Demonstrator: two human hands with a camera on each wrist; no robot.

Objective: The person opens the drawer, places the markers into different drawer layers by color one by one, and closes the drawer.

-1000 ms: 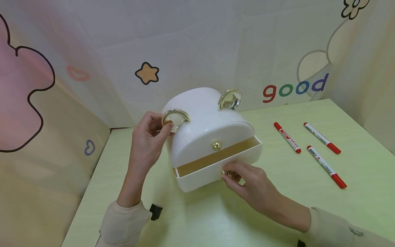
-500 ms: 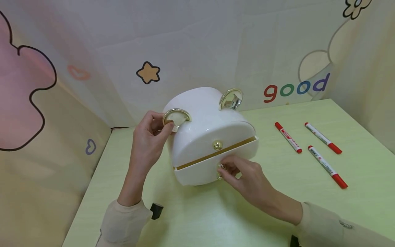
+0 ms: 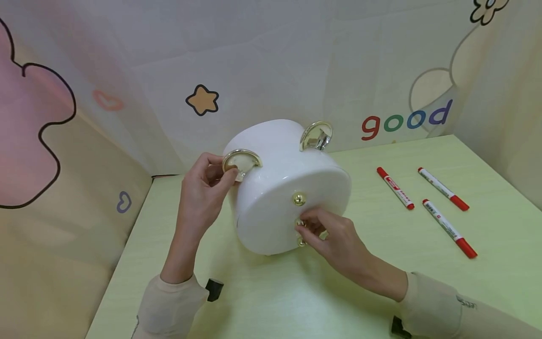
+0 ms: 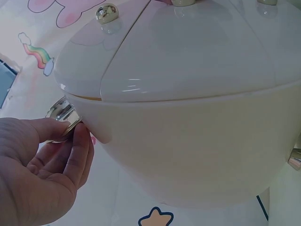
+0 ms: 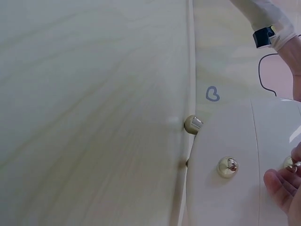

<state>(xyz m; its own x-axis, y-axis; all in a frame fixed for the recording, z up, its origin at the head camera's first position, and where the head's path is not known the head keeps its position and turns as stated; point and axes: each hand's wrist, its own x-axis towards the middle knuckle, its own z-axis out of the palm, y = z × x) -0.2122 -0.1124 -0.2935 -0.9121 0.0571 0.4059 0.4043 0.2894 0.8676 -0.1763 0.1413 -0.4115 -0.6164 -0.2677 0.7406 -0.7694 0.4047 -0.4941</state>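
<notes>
Head view: white box point(image 3: 277, 183) closed, inside hidden; right hand point(image 3: 336, 241) pinches knob point(image 3: 301, 222).

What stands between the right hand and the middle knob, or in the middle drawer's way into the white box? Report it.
Nothing visible. The right hand pinches the middle knob directly; the middle drawer looks about flush with the white box, with nothing seen caught along its visible edges. The three markers lie aside.

Beige sleeves point(image 3: 171, 306), black wrist blocks point(image 3: 214, 290)
</notes>
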